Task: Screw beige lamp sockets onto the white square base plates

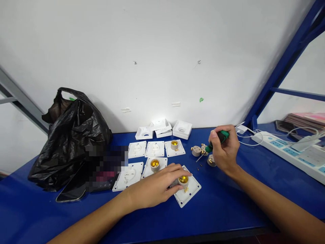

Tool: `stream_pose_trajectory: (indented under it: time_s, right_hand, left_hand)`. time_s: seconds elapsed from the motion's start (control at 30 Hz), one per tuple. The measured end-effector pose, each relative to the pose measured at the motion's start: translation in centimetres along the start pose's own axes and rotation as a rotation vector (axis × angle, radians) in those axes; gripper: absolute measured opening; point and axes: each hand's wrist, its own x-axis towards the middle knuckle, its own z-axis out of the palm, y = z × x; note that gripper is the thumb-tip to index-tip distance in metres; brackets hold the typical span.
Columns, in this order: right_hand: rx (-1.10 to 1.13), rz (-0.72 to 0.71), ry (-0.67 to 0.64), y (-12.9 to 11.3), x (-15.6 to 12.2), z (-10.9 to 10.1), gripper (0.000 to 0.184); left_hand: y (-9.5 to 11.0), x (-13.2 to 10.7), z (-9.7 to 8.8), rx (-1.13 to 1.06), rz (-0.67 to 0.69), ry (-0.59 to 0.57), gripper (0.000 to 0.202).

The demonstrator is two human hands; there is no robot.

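Left hand [162, 186]: its fingers were closed around a gold-lined socket [183, 181] on the rightmost near white plate [190, 193], covering part of both.
Right hand [225, 154]: its fingers gripped a green-and-black screwdriver [209, 148], its tip angled down toward the left.
Loose sockets [196, 151]: three, on the blue surface [228, 213] at the right, around the screwdriver.
Seated sockets [155, 165]: three on plates, including the one under the left hand.
White plates: at least six visible, three far, three near.
Screws [198, 168]: two seen, just left of the nearest loose socket.
White covers [182, 129]: piled near the far wall [162, 67]; overlap prevented a sure count.
Crowding: one black bag [76, 139] and one dark flat device [72, 188] at left, beside a blurred patch; one power strip [286, 149] at right.
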Motion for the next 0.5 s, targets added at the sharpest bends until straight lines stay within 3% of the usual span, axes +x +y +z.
stream_pose_trajectory:
  time_s: [0.23, 0.4, 0.5]
  right_hand:
    - [0.008, -0.087, -0.08, -1.2, -0.3, -0.1, 0.008]
    - [0.006, -0.15, -0.212, -2.2, -0.4, 0.1, 0.01]
    - [-0.012, -0.18, -0.287, -2.2, -0.6, 0.3, 0.01]
  left_hand:
    - [-0.5, 0.2, 1.7, 0.147, -0.048, 0.211, 0.029]
    - [-0.6, 1.0, 2.5, 0.088, -0.197, 0.262, 0.024]
    - [-0.7, 1.0, 3.0, 0.058, -0.209, 0.288, 0.023]
